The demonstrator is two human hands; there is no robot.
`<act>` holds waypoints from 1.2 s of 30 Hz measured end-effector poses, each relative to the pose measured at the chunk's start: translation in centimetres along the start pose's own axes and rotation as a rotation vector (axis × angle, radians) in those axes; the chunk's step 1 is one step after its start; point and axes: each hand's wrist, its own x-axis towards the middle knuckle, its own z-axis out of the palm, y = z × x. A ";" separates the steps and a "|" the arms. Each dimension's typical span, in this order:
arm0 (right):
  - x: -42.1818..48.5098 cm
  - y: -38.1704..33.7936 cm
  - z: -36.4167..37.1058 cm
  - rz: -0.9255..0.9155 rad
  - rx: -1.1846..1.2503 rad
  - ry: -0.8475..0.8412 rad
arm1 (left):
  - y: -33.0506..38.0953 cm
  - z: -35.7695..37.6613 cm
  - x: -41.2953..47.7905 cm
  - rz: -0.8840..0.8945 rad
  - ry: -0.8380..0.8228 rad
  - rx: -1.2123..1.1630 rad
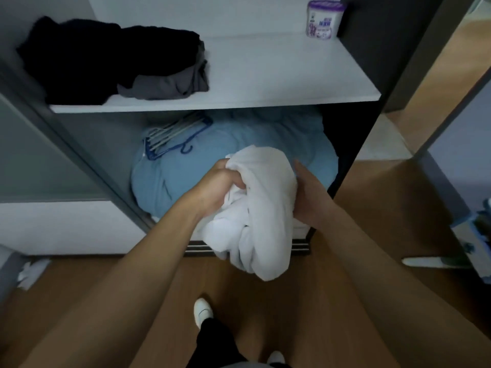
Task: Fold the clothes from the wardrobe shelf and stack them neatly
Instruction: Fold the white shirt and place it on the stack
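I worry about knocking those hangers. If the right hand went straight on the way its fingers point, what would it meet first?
Probably the blue bedding, which lies just beyond the right hand. The hangers lie well to its left. Depth is unclear.

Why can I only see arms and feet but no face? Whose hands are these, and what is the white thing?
There is no robot here, just a person. The camera sits on their head and looks down, so this one picture shows what they see: their own two arms, and a white shoe on the floor.

The left hand has its fingers curled into a crumpled white cloth, a piece of clothing. The right hand rests against its other side, and its fingers are hidden behind it.

In front is an open wardrobe. On its white shelf lie a pile of black clothes, a grey garment and a small tub with a purple lid. Underneath is a big blue bundle with hangers on top.
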 end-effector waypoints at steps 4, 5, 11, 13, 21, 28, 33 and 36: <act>-1.9 0.6 1.2 -0.245 -0.365 0.083 | -1.2 -0.8 -2.3 0.001 0.137 -0.091; -2.4 0.3 1.3 -0.285 -0.420 0.129 | -1.5 -1.1 -2.7 0.001 0.164 -0.113; -4.8 -1.3 2.1 -0.550 -0.423 0.190 | -3.1 -4.3 -4.1 -0.121 0.169 -0.150; -5.2 -1.2 2.6 -0.602 -0.548 0.186 | -3.3 -5.1 -4.4 -0.045 0.288 -0.131; -4.2 0.6 3.8 -0.630 -0.915 0.354 | -1.8 -9.5 -6.2 0.140 0.463 -0.019; -3.4 1.8 5.5 -0.601 -0.974 0.369 | 0.4 -11.4 -7.2 0.190 0.355 -0.098; -3.0 3.1 6.6 -0.627 -1.117 0.431 | 2.1 -10.8 -7.9 0.193 0.241 -0.135; -3.3 5.1 7.8 -0.699 -1.209 0.434 | 3.2 -9.9 -7.9 0.162 0.120 -0.223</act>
